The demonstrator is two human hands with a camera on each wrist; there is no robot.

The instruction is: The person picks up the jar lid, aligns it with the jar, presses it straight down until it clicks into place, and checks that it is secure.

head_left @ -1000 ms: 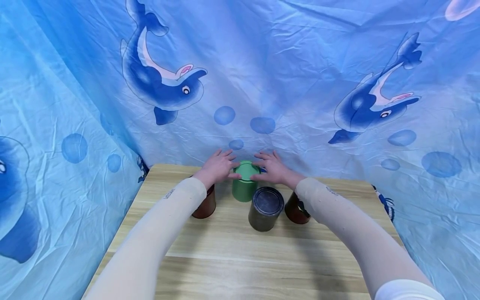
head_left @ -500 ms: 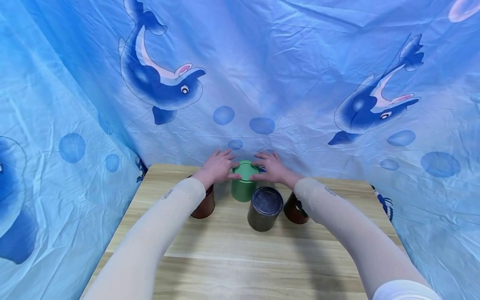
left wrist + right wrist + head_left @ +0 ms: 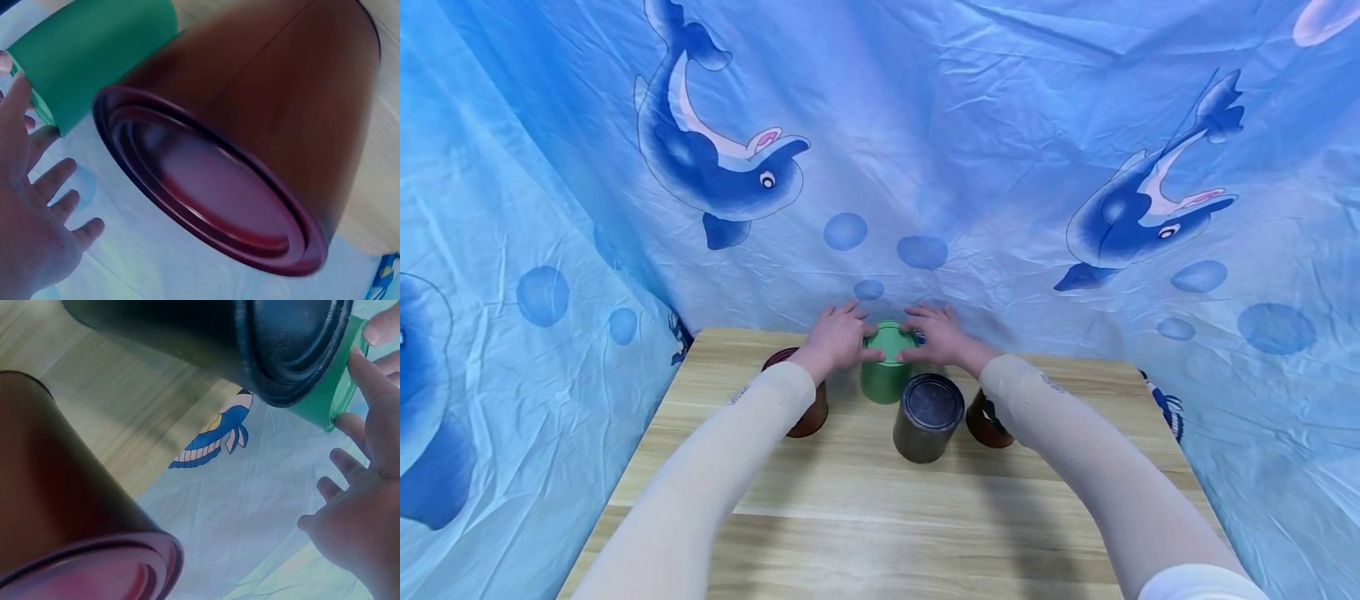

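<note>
A green can (image 3: pixel 887 383) stands upright at the back middle of the table, its flat lid facing up. My left hand (image 3: pixel 838 335) touches the left of its rim with thumb and forefinger, and the other fingers are spread. From the opposite side my right hand (image 3: pixel 942 335) does the same, thumb and forefinger at the rim. In the left wrist view, the left fingertips (image 3: pixel 50 134) lie at the lid's edge. The right wrist view shows right fingertips (image 3: pixel 345 423) at the green rim, partly behind a dark can (image 3: pixel 294 350).
The dark can stands just in front of the green one. A brown can (image 3: pixel 269 100) with a recessed red lid is under the left forearm, and another brown can (image 3: pixel 56 481) is by the right forearm. A blue dolphin-print curtain (image 3: pixel 865 150) surrounds the wooden table (image 3: pixel 850 525).
Both hands have closed in slightly on the green can's rim, fingers a little more bent. More of the left brown can's top shows. The cans have not visibly moved.
</note>
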